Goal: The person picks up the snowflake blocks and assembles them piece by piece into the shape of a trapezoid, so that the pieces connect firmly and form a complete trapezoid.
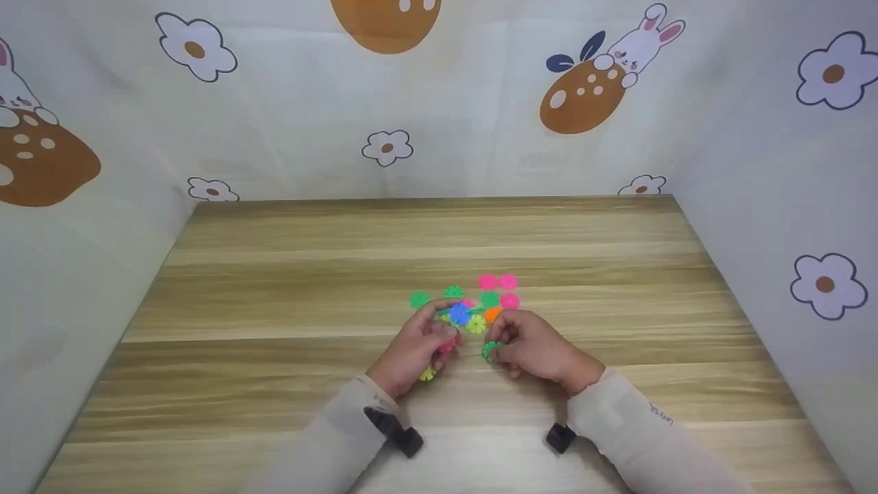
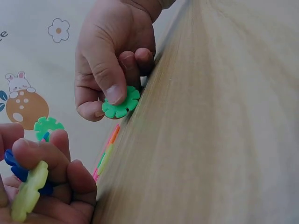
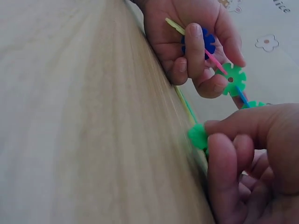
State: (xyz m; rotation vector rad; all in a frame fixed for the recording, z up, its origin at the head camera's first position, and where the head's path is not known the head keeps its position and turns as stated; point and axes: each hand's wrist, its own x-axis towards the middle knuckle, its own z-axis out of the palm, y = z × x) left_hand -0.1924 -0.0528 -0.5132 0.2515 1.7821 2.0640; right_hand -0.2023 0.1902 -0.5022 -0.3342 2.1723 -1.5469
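My left hand grips a chain of slotted plastic flower discs fitted into one another. In that chain I make out a yellow disc, a blue disc, a pink disc seen edge-on and a green disc; fingers hide part of it. Between thumb and fingers, my right hand pinches a single green disc, held apart from the chain and just above the table. In the head view the two hands face each other with a small gap between them.
Loose discs lie on the wooden table just beyond the hands: pink ones, green ones, an orange disc and a yellow disc. Printed cloth walls the table at the back and sides.
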